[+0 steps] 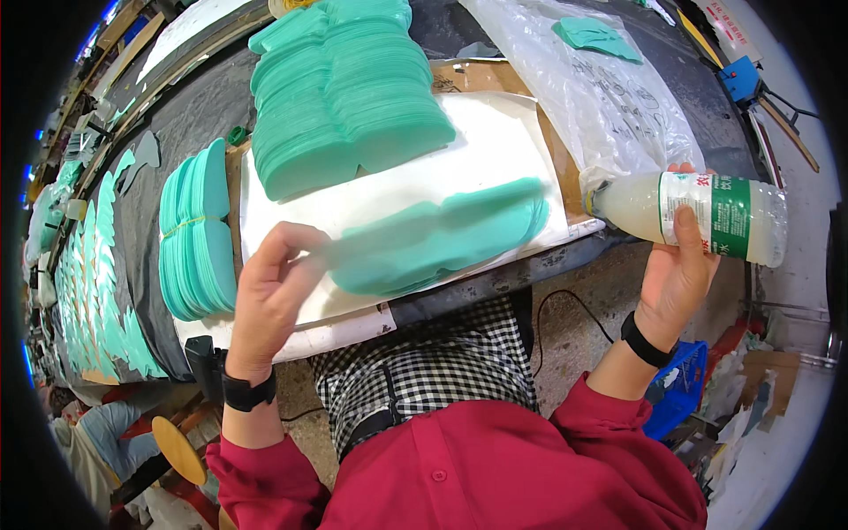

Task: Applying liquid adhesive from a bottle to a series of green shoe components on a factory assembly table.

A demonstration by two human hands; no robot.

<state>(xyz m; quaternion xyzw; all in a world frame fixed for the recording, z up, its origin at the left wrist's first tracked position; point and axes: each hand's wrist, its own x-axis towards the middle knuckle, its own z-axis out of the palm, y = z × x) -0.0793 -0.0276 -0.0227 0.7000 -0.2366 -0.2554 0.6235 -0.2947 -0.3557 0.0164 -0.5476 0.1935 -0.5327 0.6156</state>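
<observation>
My left hand (281, 281) pinches the left end of a thin, translucent green cut-out sheet (389, 234), long with rounded ends and a notch midway. The sheet is blurred and lifted at that end, above more green cut-outs (499, 238) on white paper. In my right hand (678, 274) is a plastic bottle (636, 208) with a green, white and red label and cloudy pale liquid. It lies nearly on its side, its neck towards the left and beside the table's front edge. The bottle hides some of my right fingers.
A tall stack of green cut-outs (353, 97) stands on the white paper (481, 132) behind the sheet. At left is a bundle (196, 256) tied with a yellow band. A clear plastic bag (601, 106) lies at the back right; a blue crate (676, 389) stands below.
</observation>
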